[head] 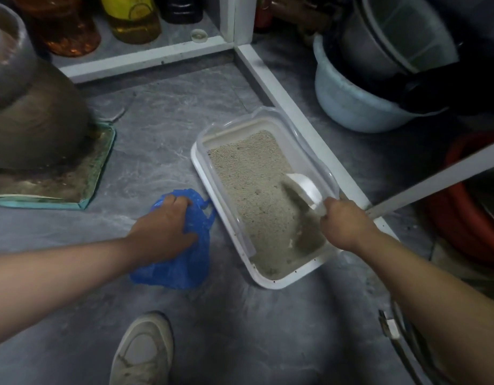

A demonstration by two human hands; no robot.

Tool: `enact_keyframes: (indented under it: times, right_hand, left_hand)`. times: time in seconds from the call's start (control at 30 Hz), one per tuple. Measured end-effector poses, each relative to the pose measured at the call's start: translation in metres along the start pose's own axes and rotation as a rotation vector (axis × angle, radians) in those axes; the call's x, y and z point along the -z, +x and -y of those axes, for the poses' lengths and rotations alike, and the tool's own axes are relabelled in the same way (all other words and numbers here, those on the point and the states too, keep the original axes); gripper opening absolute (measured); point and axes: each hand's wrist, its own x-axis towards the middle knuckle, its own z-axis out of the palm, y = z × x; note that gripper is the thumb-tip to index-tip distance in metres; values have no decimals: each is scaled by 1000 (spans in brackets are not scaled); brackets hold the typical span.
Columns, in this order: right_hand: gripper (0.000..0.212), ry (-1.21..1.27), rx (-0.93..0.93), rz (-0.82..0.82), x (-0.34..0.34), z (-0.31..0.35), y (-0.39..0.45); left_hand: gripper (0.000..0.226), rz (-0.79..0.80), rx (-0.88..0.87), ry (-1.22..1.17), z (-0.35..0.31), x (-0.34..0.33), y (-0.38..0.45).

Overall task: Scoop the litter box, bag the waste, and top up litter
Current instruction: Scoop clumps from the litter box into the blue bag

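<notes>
Digging the white scoop (pixel 304 187) into the litter (pixel 254 184) at the right side of the litter box (pixel 264 282), right hand (pixel 346 226) curling its grip tight round the handle, which is mostly hidden. Pinning the blue bag (pixel 184 262) to the floor (pixel 162 134) just left of the box, left hand (pixel 165 226) bunching the plastic in curled fingers. Scoop contents too blurred to make out.

Bag (pixel 184 262) lies left of litter box (pixel 264 282).

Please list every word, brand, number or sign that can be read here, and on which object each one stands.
None can be read.
The yellow bottle bears a pale printed outline, too blurred to read.
The litter box, white scoop and blue bag show no print.
</notes>
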Motion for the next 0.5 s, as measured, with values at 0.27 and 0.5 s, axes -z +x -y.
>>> enact_keyframes:
  times: [0.27,0.5]
  right_hand:
    - [66,-477,117,1,-8,15,26]
    - [47,-316,196,108,-23,30,17]
  left_hand:
    - [70,13,-9,39,-1,-4,-3]
    - [72,27,-4,44,-3,-4,-4]
